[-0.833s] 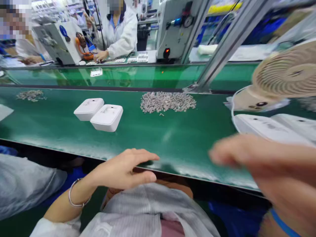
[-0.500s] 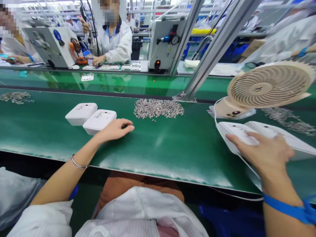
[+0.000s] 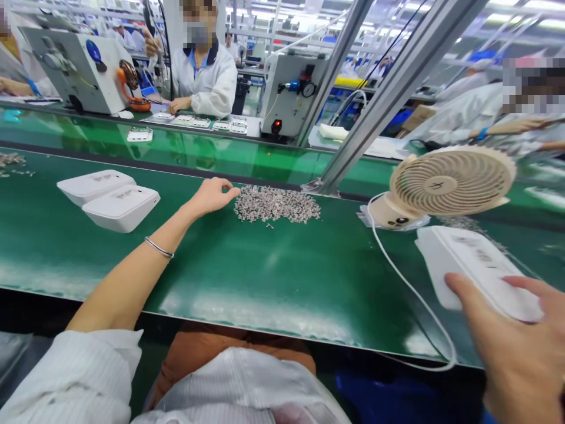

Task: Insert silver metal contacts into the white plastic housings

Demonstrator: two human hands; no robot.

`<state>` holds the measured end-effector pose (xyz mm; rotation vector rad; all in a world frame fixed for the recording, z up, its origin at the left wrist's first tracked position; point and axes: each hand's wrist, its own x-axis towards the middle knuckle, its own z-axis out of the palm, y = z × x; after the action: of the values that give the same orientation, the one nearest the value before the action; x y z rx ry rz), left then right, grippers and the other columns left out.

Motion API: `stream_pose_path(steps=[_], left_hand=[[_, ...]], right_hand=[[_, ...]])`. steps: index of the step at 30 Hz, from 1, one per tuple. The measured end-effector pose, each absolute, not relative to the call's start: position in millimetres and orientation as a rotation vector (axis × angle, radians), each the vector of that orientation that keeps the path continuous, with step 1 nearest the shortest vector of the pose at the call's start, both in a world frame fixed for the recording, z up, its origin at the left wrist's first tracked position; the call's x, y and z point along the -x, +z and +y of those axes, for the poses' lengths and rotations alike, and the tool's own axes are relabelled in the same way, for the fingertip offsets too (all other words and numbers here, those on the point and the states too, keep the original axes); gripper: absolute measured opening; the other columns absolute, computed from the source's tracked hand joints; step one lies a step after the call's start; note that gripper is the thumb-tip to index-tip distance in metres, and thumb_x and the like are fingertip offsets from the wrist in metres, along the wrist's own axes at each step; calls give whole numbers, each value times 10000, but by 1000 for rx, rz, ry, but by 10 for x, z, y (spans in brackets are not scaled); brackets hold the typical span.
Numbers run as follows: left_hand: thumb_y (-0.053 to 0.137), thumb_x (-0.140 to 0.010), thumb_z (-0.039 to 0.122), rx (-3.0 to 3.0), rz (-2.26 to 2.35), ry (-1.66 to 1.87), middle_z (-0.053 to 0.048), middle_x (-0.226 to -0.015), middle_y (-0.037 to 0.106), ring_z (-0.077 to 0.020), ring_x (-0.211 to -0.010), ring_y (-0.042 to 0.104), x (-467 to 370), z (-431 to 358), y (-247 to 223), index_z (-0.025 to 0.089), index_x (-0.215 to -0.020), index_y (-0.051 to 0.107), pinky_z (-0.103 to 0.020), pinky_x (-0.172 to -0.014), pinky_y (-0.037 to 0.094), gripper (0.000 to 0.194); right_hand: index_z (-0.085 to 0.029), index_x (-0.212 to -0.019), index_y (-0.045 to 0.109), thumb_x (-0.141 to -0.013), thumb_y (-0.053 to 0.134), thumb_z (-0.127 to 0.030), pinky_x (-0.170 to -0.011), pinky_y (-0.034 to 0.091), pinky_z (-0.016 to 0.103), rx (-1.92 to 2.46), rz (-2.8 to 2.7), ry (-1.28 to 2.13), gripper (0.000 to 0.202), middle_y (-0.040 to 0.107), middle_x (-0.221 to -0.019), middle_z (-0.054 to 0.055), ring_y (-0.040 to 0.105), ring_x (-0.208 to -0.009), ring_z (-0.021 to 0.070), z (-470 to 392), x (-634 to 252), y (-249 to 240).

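My right hand [image 3: 516, 335] grips a white box-shaped plastic housing [image 3: 481, 259] with a printed label, thumb on its left side and fingers at its right. Another white face shows along the left of that housing; I cannot tell whether it is a second housing. At the left edge of a pile of small metal screws [image 3: 278, 205] is my left hand [image 3: 215, 195], its fingers curled and thumb close to the forefinger. Whatever may be between those fingertips is too small to make out. Two more white housings [image 3: 126, 206] lie side by side to the left of that hand.
A beige fan [image 3: 450, 182] stands at the right, its white cable [image 3: 415, 294] looping to the front edge of the green belt [image 3: 265, 282]. A metal post [image 3: 362, 118] rises behind the screws. Across the line, a co-worker [image 3: 203, 76] sits between machines.
My left hand has moved away from the left housings, up to the screw pile. My right hand has shifted right, and the housing there now lies tilted and turned. The camera view has shifted.
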<state>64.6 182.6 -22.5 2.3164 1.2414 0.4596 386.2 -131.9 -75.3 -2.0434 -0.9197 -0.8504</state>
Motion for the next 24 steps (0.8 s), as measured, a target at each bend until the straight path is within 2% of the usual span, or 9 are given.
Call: stream_pose_path(steps=[4,8,10,12,13,15,17,20,24], left_hand=[[392,-806,508,-2214,988,552,-77,-917,680,-197,-885,589,-788,1657,-376,148,-915,653,-321,-809,433,457],[467,-749,552,-2111,735,364,-70,-937,687,-185,-904,598,-710,1524,-427,151,-919,656,-310,-817,446,474],[520,-711,555,-2072,621,236,-72,-984,684,-185,-924,603,-657,1502,-384,154,-988,647,-299,-805,456,503],[611,-643,531,-2058,545,120,-83,-1030,672,-192,-932,602,-623,1486,-323,147,-1081,621,-292,-795,457,582],[665,-597,508,-2055,524,67,-84,-1048,665,-197,-921,602,-613,1472,-294,150,-1130,602,-292,-787,456,645],[739,-530,459,-2089,481,-44,-64,-1103,643,-201,-915,592,-606,1427,-247,199,-1238,536,-289,-787,442,782],[742,-546,452,-2180,416,-153,-25,-1179,601,-199,-953,566,-613,1362,-217,289,-1325,438,-282,-813,417,852],[667,-648,447,-2277,327,-247,22,-1225,566,-168,-980,545,-634,1268,-192,341,-1333,409,-239,-815,396,740],[643,-663,387,-2330,602,-91,48,-946,660,-126,-779,583,-653,1232,-173,272,-1079,589,-199,-621,407,435]], right_hand=[[-218,-1094,568,-712,684,-411,-842,467,502,1780,-1542,-490,444,542,-1103,165,540,-1050,332,-1040,-2908,-665],[-204,-1200,507,-700,671,-506,-898,450,508,1441,-1947,-93,607,406,-1324,191,453,-1195,348,-578,-2301,-751],[-198,-1206,516,-699,625,-589,-912,442,495,1418,-1914,133,650,417,-1341,184,439,-1217,341,-302,-2256,-742],[-192,-1113,571,-789,520,-548,-822,489,416,1497,-1711,290,484,544,-1196,148,547,-1079,273,-8,-2318,-712],[-183,-1032,596,-823,476,-506,-741,504,372,1571,-1571,334,404,605,-1042,121,599,-924,228,134,-2364,-704],[-167,-909,617,-798,508,-441,-609,481,324,1695,-1460,384,315,602,-793,68,568,-658,169,376,-2450,-719],[-173,-762,622,-745,556,-358,-571,443,306,1727,-1549,356,198,541,-671,27,500,-573,142,526,-2506,-774],[-191,-613,581,-725,532,-278,-586,417,294,1681,-1631,320,150,510,-620,9,475,-583,134,573,-2548,-857],[-193,-667,586,-708,566,-325,-551,415,273,1635,-1246,422,139,563,-630,-4,483,-558,120,486,-2594,-834]])
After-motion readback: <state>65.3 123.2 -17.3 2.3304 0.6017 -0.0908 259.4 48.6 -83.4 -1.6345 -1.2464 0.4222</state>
